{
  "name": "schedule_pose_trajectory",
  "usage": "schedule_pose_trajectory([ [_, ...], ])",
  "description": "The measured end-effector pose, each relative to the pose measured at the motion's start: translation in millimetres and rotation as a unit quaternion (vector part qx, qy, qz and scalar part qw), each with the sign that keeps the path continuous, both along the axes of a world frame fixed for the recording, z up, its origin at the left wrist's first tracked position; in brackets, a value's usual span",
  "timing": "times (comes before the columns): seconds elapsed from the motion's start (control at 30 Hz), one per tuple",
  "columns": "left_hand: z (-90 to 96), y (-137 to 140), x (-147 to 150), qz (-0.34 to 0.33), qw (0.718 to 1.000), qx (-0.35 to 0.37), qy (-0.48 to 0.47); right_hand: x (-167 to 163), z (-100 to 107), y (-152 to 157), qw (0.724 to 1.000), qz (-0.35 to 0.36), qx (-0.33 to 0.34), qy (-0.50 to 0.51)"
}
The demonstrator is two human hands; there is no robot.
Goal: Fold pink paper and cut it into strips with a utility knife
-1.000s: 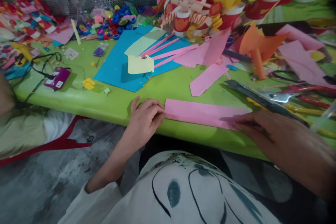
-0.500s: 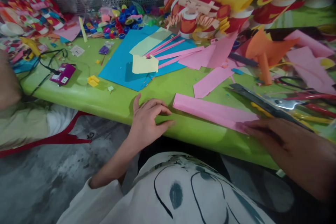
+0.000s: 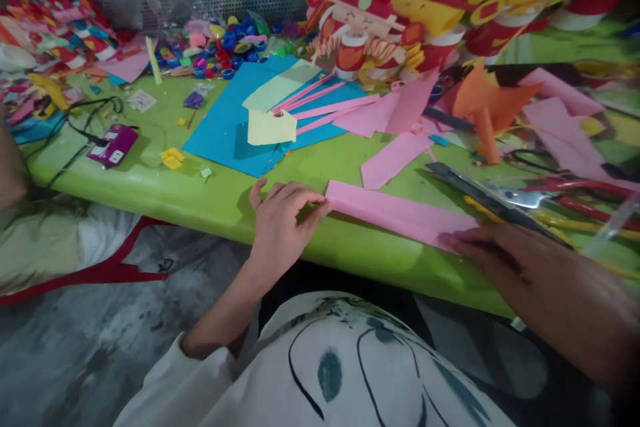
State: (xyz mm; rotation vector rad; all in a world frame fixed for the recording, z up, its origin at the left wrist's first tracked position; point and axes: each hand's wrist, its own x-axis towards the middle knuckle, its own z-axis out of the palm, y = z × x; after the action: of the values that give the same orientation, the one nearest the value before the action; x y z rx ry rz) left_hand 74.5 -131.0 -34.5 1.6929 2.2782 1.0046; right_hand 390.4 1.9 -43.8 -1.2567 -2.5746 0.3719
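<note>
A folded strip of pink paper [image 3: 395, 212] lies along the front edge of the green table [image 3: 200, 207]. Its left end is pinched between the thumb and forefinger of my left hand [image 3: 283, 227]. At the right end, my right hand [image 3: 540, 273] grips the same strip with closed fingers. Just behind it lie a loose pink paper piece [image 3: 393, 161] and a dark utility knife [image 3: 480, 193]. Blue paper sheets [image 3: 220, 130] carry thin pink strips [image 3: 335, 108] and a pale yellow paper piece [image 3: 271, 129].
Red-handled scissors [image 3: 560, 197] lie at the right near an orange paper piece [image 3: 485, 107]. Paper figures [image 3: 355, 40] stand at the back. A purple box with a cable [image 3: 114, 145] sits at the left. Another person's arm [image 3: 10, 167] shows at the left edge.
My left hand has closed its thumb and forefinger on the strip's left end, where before they were apart beside it. My right hand keeps its hold. The view has shifted slightly.
</note>
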Motion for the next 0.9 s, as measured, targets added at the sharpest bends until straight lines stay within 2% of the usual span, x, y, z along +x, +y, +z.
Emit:
schedule_pose_trajectory([
  [0.23,-8.6,-3.4,-7.6,-0.039,0.994,-0.026,0.095,-8.3,14.9,-13.8,1.0,-0.023,-0.02,-0.005],
  [0.47,-9.3,-4.0,-7.7,-0.061,0.991,-0.018,0.12,-9.7,27.0,-16.0,0.998,-0.015,-0.058,-0.014],
  [0.67,-9.1,-3.7,-4.9,-0.053,0.99,-0.013,0.129,-3.3,24.1,-15.6,0.998,-0.017,-0.063,-0.01],
  [0.9,-9.3,-3.8,-2.6,-0.04,0.994,-0.01,0.103,-1.4,15.9,-16.5,0.998,0.015,-0.059,0.016],
])
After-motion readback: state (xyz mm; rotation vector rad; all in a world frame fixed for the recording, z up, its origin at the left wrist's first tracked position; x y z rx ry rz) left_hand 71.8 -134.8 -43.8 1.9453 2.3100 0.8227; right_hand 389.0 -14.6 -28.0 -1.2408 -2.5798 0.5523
